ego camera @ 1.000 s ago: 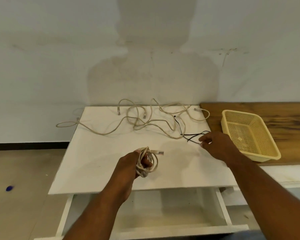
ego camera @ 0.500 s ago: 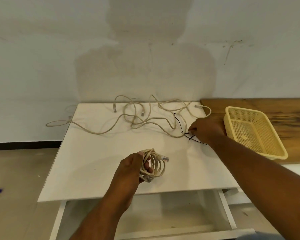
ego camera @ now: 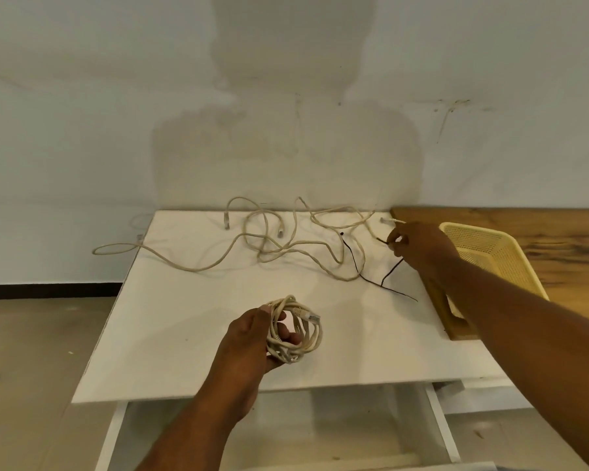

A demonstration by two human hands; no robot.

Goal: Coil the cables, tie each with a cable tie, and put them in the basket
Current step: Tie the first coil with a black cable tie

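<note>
Head cam view, and the main thing I'd worry about is the coiled cable (ego camera: 295,329) springing apart. The left hand (ego camera: 252,338) is the only thing holding it, fingers curled through the middle of the loops with the thumb clamping them from the side. One plug end sticks out loose at the top, so any slack in that grip and the loops fan out before a tie goes on.

Second worry is over by the right hand (ego camera: 419,246). It's pinching one thin black cable tie (ego camera: 392,268) between thumb and fingertips, and that tie crosses a second tie (ego camera: 353,258) and lies right next to the loose cables (ego camera: 269,246) sprawled along the back of the white table (ego camera: 184,317). Lift carelessly and I'd guess the other tie or a strand of cable gets dragged along. A cable plug also sits just beside those fingertips, so it's easy to snag. One loose cable already hangs off the table's left edge and could slide to the floor if it's tugged.

Pose: the left arm comes in low from the bottom and holds the coil just above the table's front half, over the open drawer (ego camera: 320,433). The right arm stretches out diagonally to the far right corner, wrist bent down, hand just beside the yellow basket (ego camera: 476,230), which has nothing in it that I can see.
</note>
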